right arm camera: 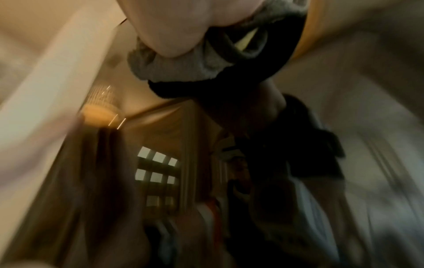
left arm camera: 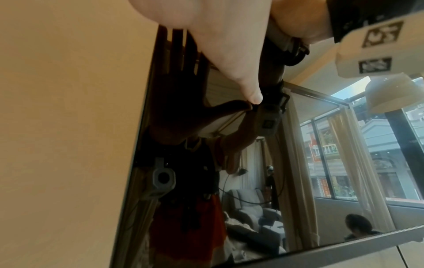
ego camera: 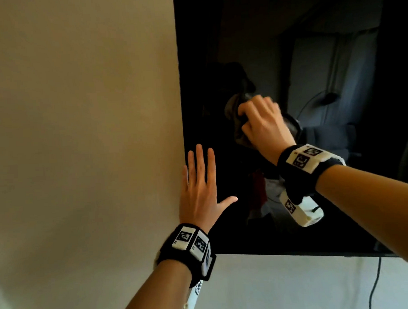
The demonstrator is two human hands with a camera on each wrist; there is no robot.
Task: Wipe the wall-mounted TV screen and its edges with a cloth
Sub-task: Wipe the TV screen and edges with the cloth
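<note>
The black TV screen (ego camera: 322,55) hangs on a beige wall and fills the right of the head view. My right hand (ego camera: 262,123) grips a bunched grey cloth (ego camera: 234,120) and presses it against the glass in the screen's left half. The right wrist view is blurred, with the grey cloth (right arm camera: 174,67) under my palm. My left hand (ego camera: 201,189) lies flat with fingers spread over the TV's left edge, low down. In the left wrist view the thumb (left arm camera: 241,78) touches the glass beside the dark left bezel (left arm camera: 140,136).
Bare beige wall (ego camera: 79,113) lies to the left of the TV. Below its bottom edge (ego camera: 296,253) the wall is lighter, and a black cable (ego camera: 376,284) hangs down at the right. The glass mirrors a room with chairs and windows.
</note>
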